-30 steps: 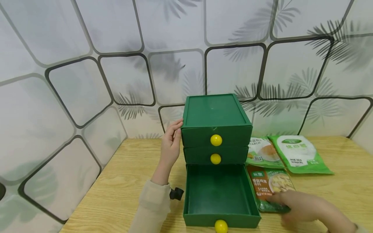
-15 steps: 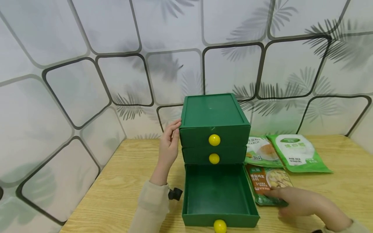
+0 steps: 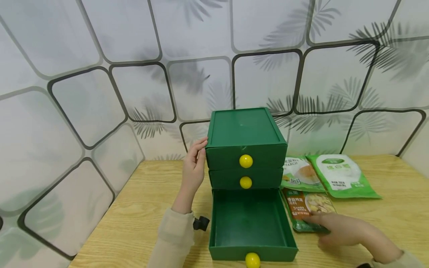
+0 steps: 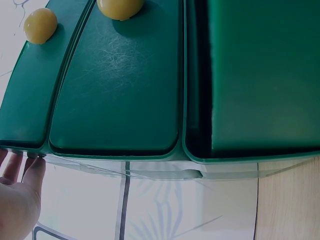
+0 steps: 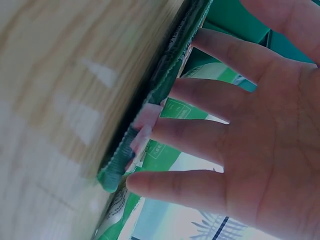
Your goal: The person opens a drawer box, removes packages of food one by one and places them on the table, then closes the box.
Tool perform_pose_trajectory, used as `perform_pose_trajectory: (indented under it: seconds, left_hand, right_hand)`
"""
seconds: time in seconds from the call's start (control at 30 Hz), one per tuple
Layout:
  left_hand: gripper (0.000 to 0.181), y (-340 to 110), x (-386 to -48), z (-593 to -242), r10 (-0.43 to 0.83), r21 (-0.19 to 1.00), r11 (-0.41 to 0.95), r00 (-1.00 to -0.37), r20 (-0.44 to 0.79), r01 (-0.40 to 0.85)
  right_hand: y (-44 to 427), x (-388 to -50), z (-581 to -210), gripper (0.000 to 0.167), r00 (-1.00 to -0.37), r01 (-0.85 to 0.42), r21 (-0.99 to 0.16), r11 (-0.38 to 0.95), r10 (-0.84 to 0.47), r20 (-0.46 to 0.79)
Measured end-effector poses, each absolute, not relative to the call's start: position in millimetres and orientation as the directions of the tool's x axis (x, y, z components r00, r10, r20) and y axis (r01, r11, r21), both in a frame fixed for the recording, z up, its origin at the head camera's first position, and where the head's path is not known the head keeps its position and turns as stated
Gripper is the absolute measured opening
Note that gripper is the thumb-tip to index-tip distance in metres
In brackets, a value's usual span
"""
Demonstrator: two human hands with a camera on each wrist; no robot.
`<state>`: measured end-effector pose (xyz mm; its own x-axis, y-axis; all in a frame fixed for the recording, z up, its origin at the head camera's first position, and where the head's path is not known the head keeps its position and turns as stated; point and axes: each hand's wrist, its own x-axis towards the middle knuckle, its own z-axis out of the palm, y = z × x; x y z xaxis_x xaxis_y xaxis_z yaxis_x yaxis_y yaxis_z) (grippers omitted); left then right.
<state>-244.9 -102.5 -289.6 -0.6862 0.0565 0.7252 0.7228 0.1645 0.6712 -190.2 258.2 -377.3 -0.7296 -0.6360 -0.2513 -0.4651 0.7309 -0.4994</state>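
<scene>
A green drawer cabinet [image 3: 244, 128] with yellow round knobs stands upright on the table, its bottom drawer [image 3: 251, 223] pulled out and bare inside. My left hand [image 3: 194, 167] rests against the cabinet's upper left side, fingers extended; the left wrist view shows its fingertips touching the cabinet's edge. On the right, my right hand [image 3: 345, 229] touches a brown and green food packet [image 3: 299, 208] lying beside the drawer. In the right wrist view its fingers [image 5: 190, 137] are straight and spread, with the tips at the packet's crimped edge [image 5: 117, 155].
Behind that packet lie a starch bag [image 3: 299, 173] and a green and white bag [image 3: 343, 176], flat on the wooden table [image 3: 395, 216]. A patterned wall [image 3: 201, 89] rises along the back and left. The cabinet's two upper drawers [image 3: 246, 178] are closed.
The brown and green packet has slid slightly back, away from the table's front, with my right hand following it. My left hand stays against the cabinet. The head view has shifted a little.
</scene>
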Motion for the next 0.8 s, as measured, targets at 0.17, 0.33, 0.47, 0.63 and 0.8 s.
perform_pose_trajectory:
  seconds: [0.17, 0.33, 0.47, 0.63, 0.8]
  left_hand:
    - [0.026, -102.6, -244.7, -289.9, 0.060, 0.670, 0.163, -0.685, 0.726, 0.724]
    - [0.027, -102.8, -245.4, -290.9, 0.063, 0.666, 0.167, -0.682, 0.728, 0.727]
    - [0.027, -102.9, -245.3, -290.9, 0.063, 0.667, 0.167, -0.683, 0.728, 0.726]
    - [0.027, -103.0, -245.3, -291.1, 0.063, 0.669, 0.169, -0.685, 0.726, 0.724]
    - [0.027, -103.0, -245.5, -291.0, 0.067, 0.663, 0.168, -0.680, 0.730, 0.729]
  right_hand:
    - [258.5, -192.6, -380.1, 0.059, -0.731, -0.468, -0.502, 0.727, -0.638, -0.241]
    - [257.7, -195.2, -381.7, 0.057, -0.726, -0.503, -0.480, 0.719, -0.653, -0.216]
    - [258.0, -195.6, -381.6, 0.056, -0.727, -0.486, -0.493, 0.722, -0.647, -0.231]
    - [258.8, -195.1, -381.2, 0.055, -0.724, -0.469, -0.510, 0.721, -0.645, -0.244]
    - [259.1, -194.6, -381.2, 0.055, -0.727, -0.485, -0.501, 0.717, -0.649, -0.224]
